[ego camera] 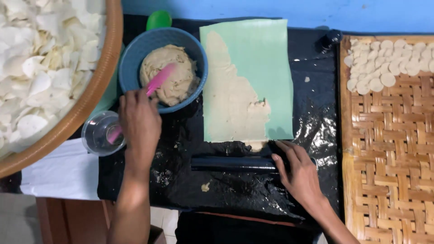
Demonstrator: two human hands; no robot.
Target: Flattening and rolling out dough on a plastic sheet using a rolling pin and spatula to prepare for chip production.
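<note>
Left hand (pixel 139 122) clamped on pink spatula (pixel 158 80) in dough bowl (pixel 135 58); right hand (pixel 300 174) flat, fingers loose, on black roller (pixel 233 163); green sheet (pixel 266 68) about half spread; much dough left

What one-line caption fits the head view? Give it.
Left hand holds pink spatula in dough bowl; right hand rests on black roller.

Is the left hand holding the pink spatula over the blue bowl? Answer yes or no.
Yes: the left hand grips the pink spatula, whose blade rests on the dough inside the blue bowl.
</note>
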